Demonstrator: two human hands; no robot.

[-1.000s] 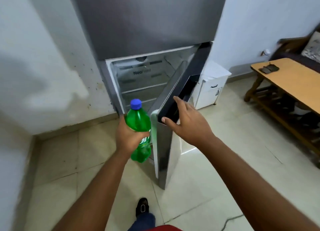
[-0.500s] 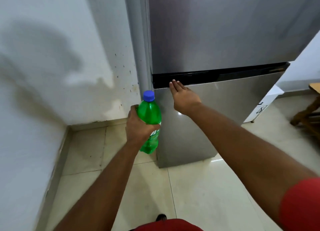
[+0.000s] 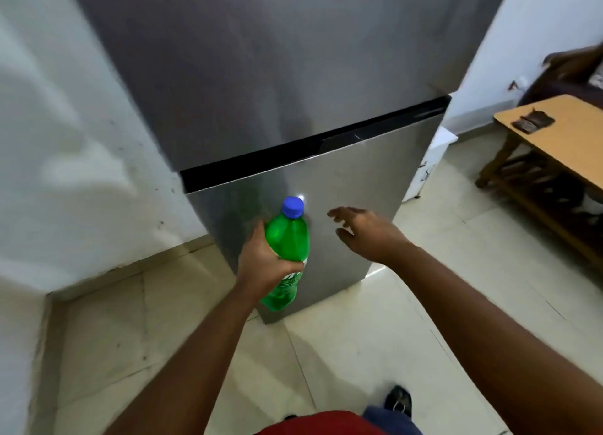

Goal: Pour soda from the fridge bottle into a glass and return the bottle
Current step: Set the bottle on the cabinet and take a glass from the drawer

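A green soda bottle (image 3: 288,238) with a blue cap (image 3: 292,207) is held upright in front of the fridge. My left hand (image 3: 261,261) is wrapped around its middle. The grey two-door fridge (image 3: 342,206) stands straight ahead with both doors shut and a black strip between them. My right hand (image 3: 368,234) hovers just off the lower door with fingers spread and nothing in it. No glass is in view.
A white wall (image 3: 65,141) runs along the left. A wooden table (image 3: 561,141) with a small dark object (image 3: 533,121) on it stands at the right. A low white cabinet (image 3: 430,160) sits beside the fridge. Pale floor tiles (image 3: 326,353) lie underfoot.
The lower fridge door swung shut under my right hand. That hand has since left the door and dropped lower. The bottle stays in my left hand.
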